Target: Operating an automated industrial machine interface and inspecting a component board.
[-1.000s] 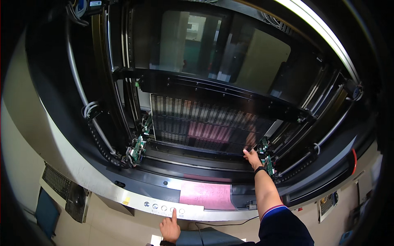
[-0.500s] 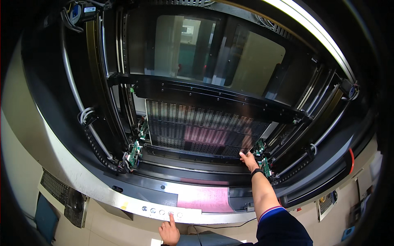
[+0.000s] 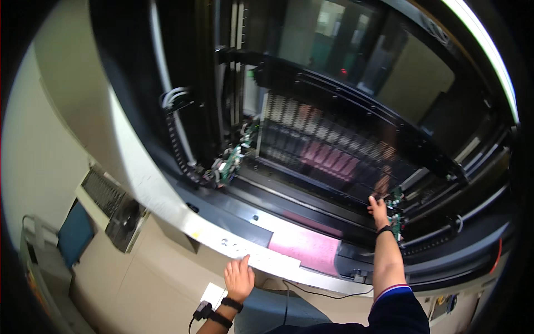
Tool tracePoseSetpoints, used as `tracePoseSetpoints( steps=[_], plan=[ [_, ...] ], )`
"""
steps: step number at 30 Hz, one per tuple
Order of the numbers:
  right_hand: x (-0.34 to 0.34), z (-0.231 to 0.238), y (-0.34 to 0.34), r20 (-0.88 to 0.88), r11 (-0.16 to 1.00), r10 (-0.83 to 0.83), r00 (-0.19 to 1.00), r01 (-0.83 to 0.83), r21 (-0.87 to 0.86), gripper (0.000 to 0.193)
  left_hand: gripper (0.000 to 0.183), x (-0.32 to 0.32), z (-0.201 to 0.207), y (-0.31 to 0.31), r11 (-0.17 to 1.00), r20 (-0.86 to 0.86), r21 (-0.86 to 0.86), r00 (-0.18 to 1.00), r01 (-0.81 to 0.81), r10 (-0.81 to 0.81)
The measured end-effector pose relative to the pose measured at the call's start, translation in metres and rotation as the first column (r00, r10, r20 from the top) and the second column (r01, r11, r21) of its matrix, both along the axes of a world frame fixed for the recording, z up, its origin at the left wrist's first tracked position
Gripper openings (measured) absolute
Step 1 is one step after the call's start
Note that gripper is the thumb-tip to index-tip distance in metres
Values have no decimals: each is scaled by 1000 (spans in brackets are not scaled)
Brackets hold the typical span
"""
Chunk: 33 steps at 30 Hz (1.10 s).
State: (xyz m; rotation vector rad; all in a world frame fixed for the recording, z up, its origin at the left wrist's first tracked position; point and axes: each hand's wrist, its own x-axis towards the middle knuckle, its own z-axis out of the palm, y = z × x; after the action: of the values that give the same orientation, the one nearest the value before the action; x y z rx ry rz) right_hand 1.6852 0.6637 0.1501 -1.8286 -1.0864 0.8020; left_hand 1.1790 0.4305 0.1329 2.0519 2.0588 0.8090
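I look into a large open machine with a dark glossy panel (image 3: pixel 328 150) inside a black frame. My right hand (image 3: pixel 379 210) reaches in to the panel's lower right corner, fingers touching the black frame beside a small green circuit board (image 3: pixel 396 216). My left hand (image 3: pixel 239 278) rests flat on the white front ledge (image 3: pixel 167 200) of the machine, at a strip of small buttons (image 3: pixel 261 259). It holds nothing. A pink sheet (image 3: pixel 303 245) lies on the ledge between my hands.
Another green circuit board (image 3: pixel 228 161) sits at the panel's lower left, next to a white cable chain (image 3: pixel 178 139). A grey vented box (image 3: pixel 111 206) and a blue screen (image 3: pixel 75 234) stand at lower left. A black cable (image 3: pixel 322 293) hangs under the ledge.
The view has swung left and tilted, so the machine sits more to the right. My right hand stays at the panel's lower right corner and my left stays on the button strip.
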Motion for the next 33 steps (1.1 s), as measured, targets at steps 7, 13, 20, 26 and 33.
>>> tracePoseSetpoints(
  steps=[7, 13, 20, 26, 33],
  plan=[
    [-10, -7, 7, -4, 998, -30, 1000, 30, -57, 37, 45, -54, 9, 29, 992, -153, -117, 988, -40, 22],
    [-12, -2, 4, -4, 997, -35, 999, 34, -64, 35, 46, -65, 13, 19, 986, -245, -134, 961, 96, -127],
    [-10, -1, 3, -22, 997, -36, 999, 34, -66, 37, 41, -67, 19, 24, 990, -229, -94, 965, 105, -124],
    [-17, 1, 5, -15, 995, -34, 999, 32, -90, 35, 35, -67, 21, 32, 985, -177, -138, 976, 100, -124],
    [44, -45, -4, 286, 869, -398, 871, 259, 421, 34, 44, -42, 15, 15, 987, 36, 2, 987, 159, -159]
  ],
)
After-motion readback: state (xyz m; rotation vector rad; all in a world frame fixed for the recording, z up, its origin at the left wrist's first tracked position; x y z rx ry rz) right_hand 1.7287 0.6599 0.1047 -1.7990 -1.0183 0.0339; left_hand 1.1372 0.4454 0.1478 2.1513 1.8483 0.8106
